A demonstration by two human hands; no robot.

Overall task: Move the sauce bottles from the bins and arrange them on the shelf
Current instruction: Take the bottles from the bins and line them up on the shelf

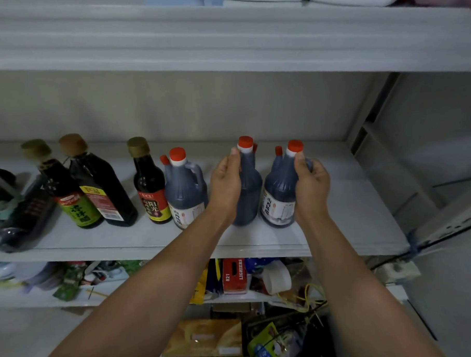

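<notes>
A row of dark sauce bottles stands on the white middle shelf (339,227). Three are red-capped jugs with handles. My left hand (225,184) grips the middle jug (249,188) by its neck and side. My right hand (311,187) grips the right jug (279,195) at its handle. Both jugs stand upright on the shelf, close together. The left jug (185,192) stands free beside my left hand. Further left are a yellow-labelled bottle (149,187), a brown-capped square bottle (102,189) and a green-labelled bottle (68,196). No bin is in view.
A dark bottle (23,222) lies on the shelf's left end beside some cloth. The upper shelf (223,44) overhangs close above the bottle caps. Below, a cluttered shelf holds a red lighters box (234,275), a white cup (278,277) and packets. Bare shelf lies right of the jugs.
</notes>
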